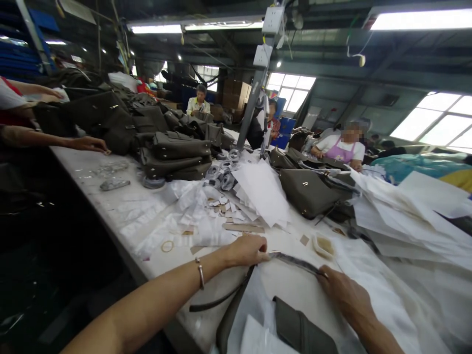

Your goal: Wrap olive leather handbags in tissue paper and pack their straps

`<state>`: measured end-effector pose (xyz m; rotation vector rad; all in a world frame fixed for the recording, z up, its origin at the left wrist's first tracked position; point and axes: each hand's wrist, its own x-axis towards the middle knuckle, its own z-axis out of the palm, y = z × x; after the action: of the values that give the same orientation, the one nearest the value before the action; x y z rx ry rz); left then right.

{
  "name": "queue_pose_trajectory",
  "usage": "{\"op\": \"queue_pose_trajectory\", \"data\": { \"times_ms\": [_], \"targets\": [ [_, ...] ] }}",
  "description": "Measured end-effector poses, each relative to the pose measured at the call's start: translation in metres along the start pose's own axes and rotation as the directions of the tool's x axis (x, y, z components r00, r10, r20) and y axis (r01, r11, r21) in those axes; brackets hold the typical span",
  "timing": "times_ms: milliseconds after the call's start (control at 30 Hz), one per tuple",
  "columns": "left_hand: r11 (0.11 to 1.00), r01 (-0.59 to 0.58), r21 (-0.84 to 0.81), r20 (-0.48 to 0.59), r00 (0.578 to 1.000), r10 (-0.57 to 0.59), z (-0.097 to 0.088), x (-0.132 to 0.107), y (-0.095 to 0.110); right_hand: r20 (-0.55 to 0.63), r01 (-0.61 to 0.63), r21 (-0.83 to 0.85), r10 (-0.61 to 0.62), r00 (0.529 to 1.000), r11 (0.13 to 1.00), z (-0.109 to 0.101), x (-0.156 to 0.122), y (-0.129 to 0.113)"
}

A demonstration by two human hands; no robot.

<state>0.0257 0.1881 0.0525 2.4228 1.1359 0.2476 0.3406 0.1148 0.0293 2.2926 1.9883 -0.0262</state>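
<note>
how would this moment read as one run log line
left hand: grips strap | right hand: grips same strap | strap: runs between hands | near side: dark bag | far side: white paper

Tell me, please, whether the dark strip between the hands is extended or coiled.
Extended: the dark strip runs in one shallow curve from the left hand to the right hand.

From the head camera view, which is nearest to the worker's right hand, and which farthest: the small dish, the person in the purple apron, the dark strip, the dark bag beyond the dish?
From the right hand:
1. Dark strip: held in it.
2. Small dish: just beyond, on the table.
3. Dark bag: past the dish.
4. Person in the purple apron: behind the bag.
</note>
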Motion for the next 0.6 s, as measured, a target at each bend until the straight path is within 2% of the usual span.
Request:
{"op": "queue_pose_trajectory", "data": {
  "times_ms": [133, 200, 267, 433, 600],
  "targets": [
    [0.984, 0.153, 0.095, -0.104, 0.984, -0.143, -0.025, 0.001, -0.044, -0.220, 0.076, 0.095, -0.054, 0.974, 0.993, -0.002, -0.008, 0.003],
    [0.964, 0.216, 0.157, -0.122, 0.973, -0.198, -0.034, 0.002, -0.063, -0.241, 0.085, 0.200, -0.035, 0.970, 0.976, -0.007, -0.015, -0.003],
    [0.944, 0.248, 0.217, -0.108, 0.967, -0.229, -0.037, 0.004, -0.073, -0.211, 0.109, 0.285, -0.049, 0.976, 0.952, -0.015, -0.023, -0.015],
    [0.910, 0.263, 0.320, -0.009, 0.962, -0.274, -0.037, 0.011, -0.074, -0.196, 0.196, 0.333, -0.135, 0.971, 0.922, -0.032, -0.038, -0.045],
    [0.913, 0.203, 0.355, 0.061, 0.969, -0.239, -0.042, 0.009, -0.074, -0.159, 0.204, 0.361, -0.155, 0.975, 0.910, -0.038, -0.047, -0.051]
  ]
}}
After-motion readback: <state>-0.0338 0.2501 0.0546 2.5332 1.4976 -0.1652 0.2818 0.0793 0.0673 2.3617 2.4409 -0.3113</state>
